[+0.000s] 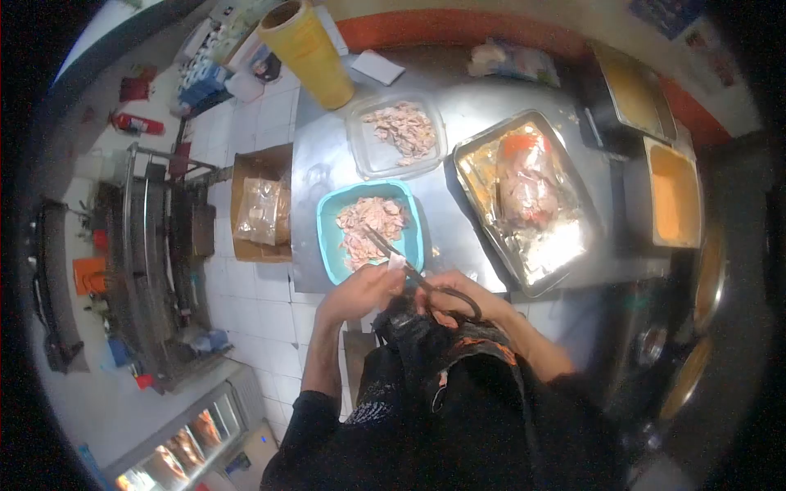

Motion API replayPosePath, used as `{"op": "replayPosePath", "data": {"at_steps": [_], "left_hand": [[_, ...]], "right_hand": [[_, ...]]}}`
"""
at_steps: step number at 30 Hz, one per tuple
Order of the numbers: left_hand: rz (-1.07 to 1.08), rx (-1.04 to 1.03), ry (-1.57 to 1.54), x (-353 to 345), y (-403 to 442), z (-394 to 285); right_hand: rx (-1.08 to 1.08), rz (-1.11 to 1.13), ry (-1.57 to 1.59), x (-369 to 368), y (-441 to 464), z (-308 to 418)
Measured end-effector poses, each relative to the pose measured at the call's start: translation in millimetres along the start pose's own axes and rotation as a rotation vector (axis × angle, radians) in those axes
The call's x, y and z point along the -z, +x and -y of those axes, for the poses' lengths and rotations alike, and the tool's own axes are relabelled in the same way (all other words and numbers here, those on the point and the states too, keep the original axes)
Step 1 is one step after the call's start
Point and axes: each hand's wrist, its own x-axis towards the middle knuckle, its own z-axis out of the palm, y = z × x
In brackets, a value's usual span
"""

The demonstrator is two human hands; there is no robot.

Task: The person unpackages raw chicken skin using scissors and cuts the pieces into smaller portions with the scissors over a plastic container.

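Observation:
My right hand (467, 296) is closed on dark-handled scissors (412, 273), whose blades point up and left over the turquoise basin (329, 255). A small pale piece of meat (397, 262) shows at the fingertips of my left hand (368, 292), which is pinched shut beside the blades. In the basin lies a heap of cut pale pink meat (372, 219). Just behind it stands a clear plastic container (366, 157) with more cut meat (403, 131) inside.
A metal tray (468, 168) on the right holds a large plastic-wrapped piece of meat (528, 184). Beyond stand a yellow roll (307, 57), a white pad (378, 68) and deep metal pans (675, 192). An open cardboard box (246, 184) sits left of the steel table (307, 192).

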Motion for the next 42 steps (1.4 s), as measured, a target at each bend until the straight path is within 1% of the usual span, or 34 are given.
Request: {"op": "replayPosePath", "data": {"at_steps": [3,4,6,8,10,13,14,15,17,20,23,26,29,32,35,36,39,41,42], "left_hand": [[0.067,-0.038,0.003,-4,-4,-6],[0.095,-0.058,-0.008,-6,-4,-7],[0.084,-0.021,-0.011,-4,-4,0],[0.059,-0.012,0.004,-1,-4,4],[0.019,-0.032,0.036,5,-4,7],[-0.153,-0.148,0.286,5,-2,41],[-0.030,-0.054,0.311,9,-1,52],[-0.190,-0.138,0.394,7,-5,62],[-0.486,-0.307,0.564,1,-11,75],[-0.791,-0.263,0.369,4,-23,-2],[-0.735,-0.223,0.437,9,-3,17],[-0.671,-0.079,0.670,16,17,49],[-0.729,-0.025,0.585,25,9,34],[-0.803,-0.119,0.488,36,1,12],[-0.749,-0.121,0.344,27,25,-15],[-0.744,-0.132,0.296,15,39,-33],[-0.484,-0.458,0.443,-28,95,-31],[-0.315,-0.617,0.407,-80,142,-29],[-0.270,-0.680,0.453,-102,162,-33]], "right_hand": [[0.140,0.133,0.553,-15,-1,-14],[0.112,0.107,0.521,-18,-6,-10],[0.145,0.015,0.504,-28,-7,-14],[0.115,-0.021,0.479,-27,-7,-17],[0.022,-0.004,0.441,-14,-10,-20],[-0.011,-0.167,0.457,-18,-22,-7],[0.022,-0.278,0.533,-23,-30,4],[0.063,-0.388,0.601,-28,-36,18],[0.342,-0.281,0.394,1,-37,6],[0.447,-0.390,0.191,12,-34,14],[0.410,-0.377,0.241,18,-33,9],[0.355,-0.443,0.220,23,-37,0],[0.385,-0.504,0.220,21,-46,1],[0.482,-0.552,0.239,36,-61,-11],[0.662,-0.748,0.311,34,-71,-5],[0.704,-0.761,0.288,44,-84,-15],[0.704,-1.024,0.183,44,-112,-9],[0.737,-1.097,0.222,45,-129,-18],[0.750,-1.134,0.232,42,-134,-18]]}}
